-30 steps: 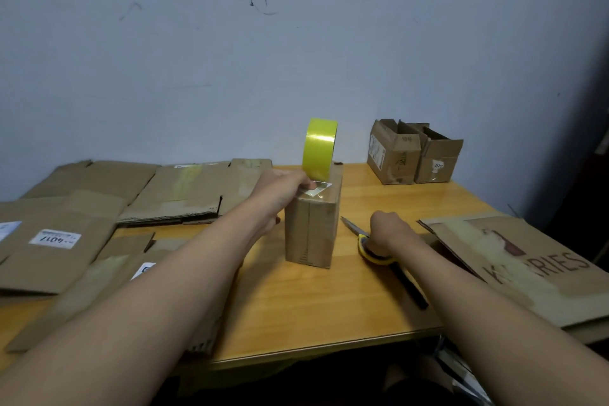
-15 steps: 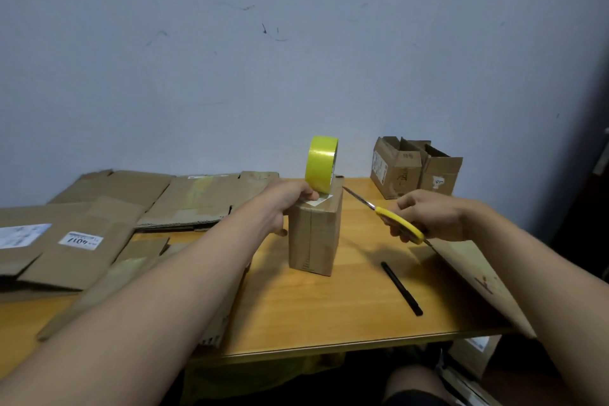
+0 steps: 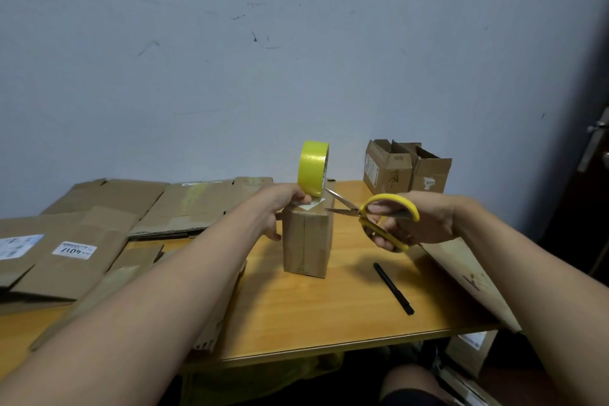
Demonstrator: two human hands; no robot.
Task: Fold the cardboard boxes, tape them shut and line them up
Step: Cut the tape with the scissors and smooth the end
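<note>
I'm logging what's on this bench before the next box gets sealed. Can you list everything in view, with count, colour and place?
small box: 1, brown, upright at table centre
tape roll: 1, yellow, on edge atop the small box
scissors: 1, yellow handles, blades open by the box top
pen: 1, black, lying right of the small box
open boxes: 2, brown, side by side at the back right
flat cardboard: several sheets, brown, stacked on the left
large cardboard sheet: 1, brown, right table edge
table: 1, orange wood
left hand: steadies the small box and tape roll
right hand: grips the scissors
</note>
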